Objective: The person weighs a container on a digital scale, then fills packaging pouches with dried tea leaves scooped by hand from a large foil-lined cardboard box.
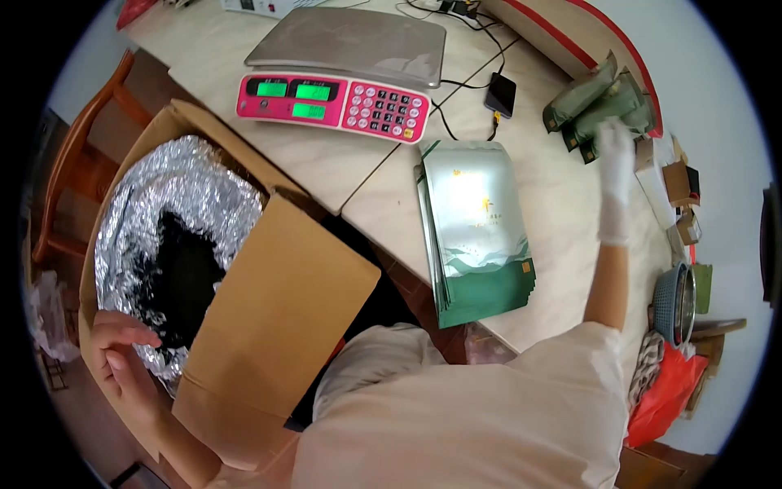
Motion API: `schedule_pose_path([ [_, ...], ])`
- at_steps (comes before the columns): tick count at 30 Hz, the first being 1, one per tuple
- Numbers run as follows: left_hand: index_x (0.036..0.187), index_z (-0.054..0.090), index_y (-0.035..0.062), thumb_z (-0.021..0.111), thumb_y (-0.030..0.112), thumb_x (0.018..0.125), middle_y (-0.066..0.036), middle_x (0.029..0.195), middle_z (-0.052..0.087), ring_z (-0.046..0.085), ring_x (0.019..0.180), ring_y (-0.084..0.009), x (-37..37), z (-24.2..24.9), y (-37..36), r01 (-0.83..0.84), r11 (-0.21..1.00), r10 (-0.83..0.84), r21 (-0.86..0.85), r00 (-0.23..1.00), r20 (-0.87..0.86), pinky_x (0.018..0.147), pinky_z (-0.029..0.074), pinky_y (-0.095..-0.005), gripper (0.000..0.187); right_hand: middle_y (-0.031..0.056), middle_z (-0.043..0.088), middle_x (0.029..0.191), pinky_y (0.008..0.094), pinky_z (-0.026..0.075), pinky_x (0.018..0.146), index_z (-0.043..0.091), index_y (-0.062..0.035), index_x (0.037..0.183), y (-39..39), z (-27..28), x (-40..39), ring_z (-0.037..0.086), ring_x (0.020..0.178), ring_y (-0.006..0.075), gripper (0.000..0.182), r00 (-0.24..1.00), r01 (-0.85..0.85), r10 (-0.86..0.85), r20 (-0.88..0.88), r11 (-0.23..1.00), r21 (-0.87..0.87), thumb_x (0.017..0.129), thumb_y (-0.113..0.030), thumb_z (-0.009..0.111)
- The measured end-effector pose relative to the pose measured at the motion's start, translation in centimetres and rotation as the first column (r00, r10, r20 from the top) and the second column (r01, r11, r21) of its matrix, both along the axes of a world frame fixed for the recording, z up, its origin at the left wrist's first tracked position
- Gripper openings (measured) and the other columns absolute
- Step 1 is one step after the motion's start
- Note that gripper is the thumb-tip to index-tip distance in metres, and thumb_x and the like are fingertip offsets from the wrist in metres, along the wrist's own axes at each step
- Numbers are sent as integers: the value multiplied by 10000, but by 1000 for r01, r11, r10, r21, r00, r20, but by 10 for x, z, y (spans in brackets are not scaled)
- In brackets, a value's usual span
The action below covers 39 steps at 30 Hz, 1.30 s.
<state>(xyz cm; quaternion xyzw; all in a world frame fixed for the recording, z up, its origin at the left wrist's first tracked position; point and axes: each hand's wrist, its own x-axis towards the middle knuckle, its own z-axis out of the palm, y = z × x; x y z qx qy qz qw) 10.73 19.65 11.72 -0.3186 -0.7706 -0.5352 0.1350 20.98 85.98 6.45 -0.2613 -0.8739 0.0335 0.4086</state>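
Observation:
My left hand [118,350] is bare and rests at the near edge of a cardboard box [277,301], fingers partly curled over foil. Crumpled silver foil [179,175] lines the box around a dark loose material [187,273]. On the right, my right hand [617,155], in a white glove, reaches to several filled green pouches [580,94]; its fingers are blurred, so a grip cannot be made out. Between the hands lies a stack of flat silver and green bags [481,220]. A pink scale [334,106] with a steel plate [350,41] shows lit green displays.
A phone [500,94] with a cable lies behind the bags, near black cords. Small boxes [680,183], a blue basket [672,301] and a red bag [664,391] are along the right side. A wooden chair [73,155] stands at the left.

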Motion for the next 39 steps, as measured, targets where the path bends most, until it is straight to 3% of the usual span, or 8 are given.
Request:
schedule_pose_path([
  [1,850,507,24,382,303,970,-76,738,514,466,682,-156,0,6,2,33,997,-36,-76,999,-37,617,382,-262,328,169,617,1054,357,445,863,599,-19,1085,-26,-24,-2,584,976,309,301,980,-120,89,177,977,175,863,-220,567],
  [5,859,545,6,422,199,965,-57,755,515,479,676,-125,-8,7,6,11,980,-1,-200,999,52,621,381,-242,252,256,580,1057,415,453,843,479,37,1202,-190,-50,-45,565,980,380,683,811,-35,288,509,892,-450,769,-465,644],
  [7,902,569,-5,466,142,949,-43,807,520,497,699,-88,-7,-4,3,22,995,-1,-101,979,206,627,401,-207,185,268,544,1055,418,437,857,445,79,1189,-198,-128,-64,526,1022,378,726,910,-195,173,378,981,21,757,-465,657],
  [10,905,578,-5,470,148,948,-41,813,532,521,715,-89,4,-14,-15,28,997,-7,-68,956,292,619,408,-210,192,271,510,1069,422,413,904,421,111,1193,-244,-103,-75,480,1088,367,776,817,-52,103,567,993,-105,754,-488,644],
  [15,886,587,0,487,169,942,-30,800,532,522,706,-85,11,-27,-41,6,1000,-3,-6,937,348,615,400,-206,204,243,594,874,442,515,623,530,34,881,-252,-94,-67,624,727,366,226,737,-156,200,645,980,-126,835,-175,457],
  [23,914,597,27,488,195,945,-1,781,539,520,727,-62,-13,-44,-47,59,997,-27,-53,885,465,641,396,-194,202,197,638,814,431,489,623,605,-23,819,-209,-27,-34,613,724,383,200,733,-162,-25,680,964,210,866,-147,456],
  [29,1019,573,47,471,204,952,1,818,539,510,774,-61,-46,-61,-65,19,993,32,-115,905,425,638,406,-195,199,148,664,856,259,481,710,631,3,1022,-263,92,-19,636,752,166,189,924,-381,382,-2,923,55,857,-84,599],
  [39,1316,410,62,546,452,868,-101,1144,566,517,1093,-202,-48,-31,-87,-52,992,58,116,997,-48,959,372,-345,609,109,598,812,377,471,670,610,-76,952,-464,111,-165,577,770,314,141,155,-974,967,203,115,196,820,-57,564],
])
